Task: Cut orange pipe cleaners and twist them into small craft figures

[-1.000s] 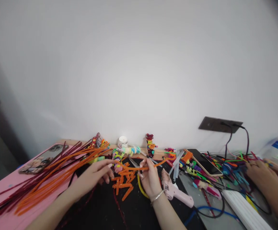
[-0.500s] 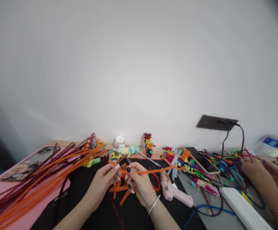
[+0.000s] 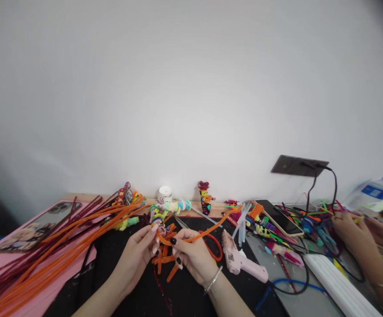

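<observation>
An orange pipe cleaner (image 3: 208,230) runs between my two hands, its long free end slanting up to the right. My left hand (image 3: 141,246) pinches it near its left end, thumb against the fingers. With thumb and fingers closed, my right hand (image 3: 189,253) grips it a little further along, where it bends. Below and behind my fingers, several short orange pipe cleaner pieces (image 3: 171,272) lie on the black mat (image 3: 119,281). A pair of scissors (image 3: 181,223) lies partly hidden behind my right hand.
Long orange and dark red pipe cleaners (image 3: 62,246) spread at left across a pink surface beside a phone (image 3: 36,226). A pink glue gun (image 3: 241,262) lies right of my hands. Farther right are a white power strip (image 3: 336,284) and another person's hands (image 3: 353,233). Small figures (image 3: 204,198) stand along the wall.
The pipe cleaner's free end has swung upward from nearly level. It now bends more between my hands, and my left hand has shifted slightly left.
</observation>
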Tool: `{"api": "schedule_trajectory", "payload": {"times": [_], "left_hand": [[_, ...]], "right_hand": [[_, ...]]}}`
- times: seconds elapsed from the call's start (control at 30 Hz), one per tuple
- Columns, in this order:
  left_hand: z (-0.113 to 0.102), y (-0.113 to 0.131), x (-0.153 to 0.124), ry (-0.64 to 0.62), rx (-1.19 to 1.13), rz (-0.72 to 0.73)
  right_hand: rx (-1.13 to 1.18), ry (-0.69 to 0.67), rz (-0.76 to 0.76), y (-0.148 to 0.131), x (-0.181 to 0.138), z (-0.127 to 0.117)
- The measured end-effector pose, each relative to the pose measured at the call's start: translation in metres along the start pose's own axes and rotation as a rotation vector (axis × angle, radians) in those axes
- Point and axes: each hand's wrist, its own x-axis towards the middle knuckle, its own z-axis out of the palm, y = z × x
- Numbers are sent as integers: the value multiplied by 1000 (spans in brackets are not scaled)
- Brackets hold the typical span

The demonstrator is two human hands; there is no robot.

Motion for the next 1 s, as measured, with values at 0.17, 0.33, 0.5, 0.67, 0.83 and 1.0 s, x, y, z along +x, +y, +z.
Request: {"api": "schedule_trajectory", "payload": {"times": [0.17,0.33,0.5,0.67,0.83,1.0], "left_hand": [[0,1,-1,-21,-89,-84],[0,0,1,-31,-173,-190],[-5,-3,3,-27,-208,-189],[-7,-5,4,7,-194,-187],[-4,-6,3,13,-94,-161],[-2,-9,1,-43,144,-81]], "right_hand": [[137,56,-20,-1,5,-6],[132,63,-28,1,8,-11],[27,72,-72,-1,4,-5],[-140,77,-162,-2,0,4],[-218,77,-153,2,4,2],[-428,15,-126,9,9,-5]]}}
